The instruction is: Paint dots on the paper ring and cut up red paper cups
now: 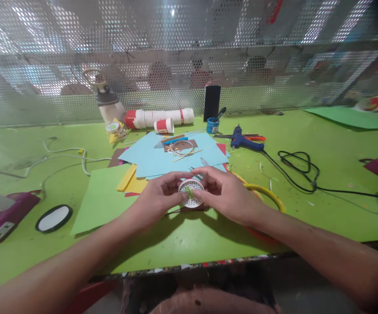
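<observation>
A small round white disc [192, 203] with dark specks and a pale rim is held upright between both hands, just above the table. A green piece [189, 191] lies across its middle. My left hand [163, 192] grips the disc from the left, thumb on its face and fingers curled over the top. From the right, my right hand [226, 189] closes on it the same way, its thumb near the green piece. What lies behind the disc is mostly hidden. Beyond the hands, light blue sheets [143, 152] carry pencils and a wire ring [183, 148].
A blue glue gun [243, 140] with a black cord lies at right, near a yellow ring [270, 192]. Green paper [100, 196] and a purple power strip [8, 213] are on the left. Behind stand a phone [212, 102], a blue jar [212, 125] and a paper cup [164, 126].
</observation>
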